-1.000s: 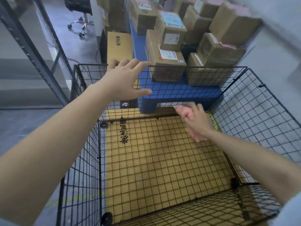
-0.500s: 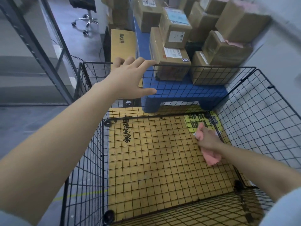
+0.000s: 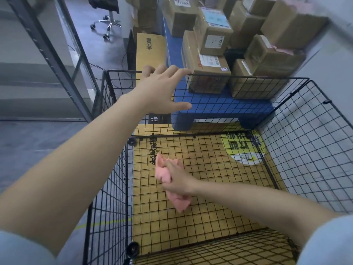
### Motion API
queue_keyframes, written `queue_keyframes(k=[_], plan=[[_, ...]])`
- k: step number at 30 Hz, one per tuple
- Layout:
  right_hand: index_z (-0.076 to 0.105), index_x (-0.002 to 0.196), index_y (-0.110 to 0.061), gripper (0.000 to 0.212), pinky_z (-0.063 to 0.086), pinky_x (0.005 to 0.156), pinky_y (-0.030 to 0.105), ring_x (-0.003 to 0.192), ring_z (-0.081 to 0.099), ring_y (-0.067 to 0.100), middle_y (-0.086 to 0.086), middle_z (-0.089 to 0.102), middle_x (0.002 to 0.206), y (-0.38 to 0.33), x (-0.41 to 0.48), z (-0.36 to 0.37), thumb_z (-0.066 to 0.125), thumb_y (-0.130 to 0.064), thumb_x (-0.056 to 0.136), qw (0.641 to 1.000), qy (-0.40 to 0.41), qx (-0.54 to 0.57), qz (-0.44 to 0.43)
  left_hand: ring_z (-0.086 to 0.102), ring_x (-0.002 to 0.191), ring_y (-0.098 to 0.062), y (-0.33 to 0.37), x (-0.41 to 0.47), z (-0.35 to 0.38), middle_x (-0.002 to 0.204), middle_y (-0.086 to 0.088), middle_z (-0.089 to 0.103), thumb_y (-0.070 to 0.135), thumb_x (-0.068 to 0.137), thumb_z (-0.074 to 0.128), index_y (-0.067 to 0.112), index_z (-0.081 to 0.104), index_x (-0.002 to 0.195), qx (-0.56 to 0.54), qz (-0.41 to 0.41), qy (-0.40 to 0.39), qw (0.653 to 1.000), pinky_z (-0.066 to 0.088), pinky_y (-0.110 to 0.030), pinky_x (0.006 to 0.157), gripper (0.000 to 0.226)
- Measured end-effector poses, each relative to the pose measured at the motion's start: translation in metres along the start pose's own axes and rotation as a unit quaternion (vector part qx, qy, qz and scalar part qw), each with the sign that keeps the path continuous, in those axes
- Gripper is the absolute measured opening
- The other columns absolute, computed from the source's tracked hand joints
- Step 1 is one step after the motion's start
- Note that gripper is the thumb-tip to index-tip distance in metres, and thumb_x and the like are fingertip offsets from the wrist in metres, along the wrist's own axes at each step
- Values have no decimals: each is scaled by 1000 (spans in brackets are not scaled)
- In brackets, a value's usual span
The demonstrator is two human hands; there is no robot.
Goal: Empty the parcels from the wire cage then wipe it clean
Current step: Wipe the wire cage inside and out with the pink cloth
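Pink cloth (image 3: 164,174) gripped by right hand (image 3: 178,179) on wire cage (image 3: 248,79) floor, left hand (image 3: 160,91) spread at far rim

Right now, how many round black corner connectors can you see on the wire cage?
2. One connector at the wire cage floor's far-left corner, another at the near-left. Right-side corners are too blurred to tell; more may be hidden.

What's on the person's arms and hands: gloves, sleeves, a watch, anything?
Nothing on either hand: the left hand and right hand have no gloves, rings or watch visible. The forearms are uncovered too. Pale blue sleeves show only at the bottom corners, left sleeve and right sleeve, plain, with no markings visible.
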State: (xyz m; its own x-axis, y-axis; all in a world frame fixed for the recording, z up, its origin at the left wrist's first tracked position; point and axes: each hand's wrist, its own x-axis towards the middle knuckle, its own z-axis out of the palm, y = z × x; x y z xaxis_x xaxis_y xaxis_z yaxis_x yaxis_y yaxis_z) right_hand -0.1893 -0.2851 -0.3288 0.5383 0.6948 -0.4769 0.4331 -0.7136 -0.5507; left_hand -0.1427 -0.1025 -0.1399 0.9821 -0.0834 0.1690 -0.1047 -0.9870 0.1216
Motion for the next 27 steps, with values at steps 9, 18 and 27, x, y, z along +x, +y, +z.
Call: queue_keyframes(k=[9, 18, 27], plan=[[28, 140, -17, 57, 51, 91, 47, 117, 47, 32, 9, 25, 148, -49, 2, 34, 54, -23, 90, 992, -81, 1, -92, 36, 124, -23, -1, 1, 0, 134, 2, 40, 70, 81, 47, 29, 16, 148, -3, 0, 2, 1000, 19, -44, 106, 85], [31, 138, -15, 57, 51, 57, 26, 75, 58, 19, 9, 54, 101, -61, -9, -5, 57, -21, 88, 990, -125, 57, -39, 35, 122, -21, -1, 1, 0, 133, 3, 41, 69, 81, 47, 30, 16, 149, -12, 4, 4, 1000, 19, -43, 104, 84], [35, 130, -16, 50, 49, 52, 19, 74, 60, 6, 0, 55, 102, 38, -49, -128, 53, -33, 88, 990, 70, -103, 62, 36, 123, -24, 1, 1, 0, 132, 0, 42, 70, 81, 46, 30, 17, 148, -12, -1, 1, 1000, 19, -45, 105, 84]])
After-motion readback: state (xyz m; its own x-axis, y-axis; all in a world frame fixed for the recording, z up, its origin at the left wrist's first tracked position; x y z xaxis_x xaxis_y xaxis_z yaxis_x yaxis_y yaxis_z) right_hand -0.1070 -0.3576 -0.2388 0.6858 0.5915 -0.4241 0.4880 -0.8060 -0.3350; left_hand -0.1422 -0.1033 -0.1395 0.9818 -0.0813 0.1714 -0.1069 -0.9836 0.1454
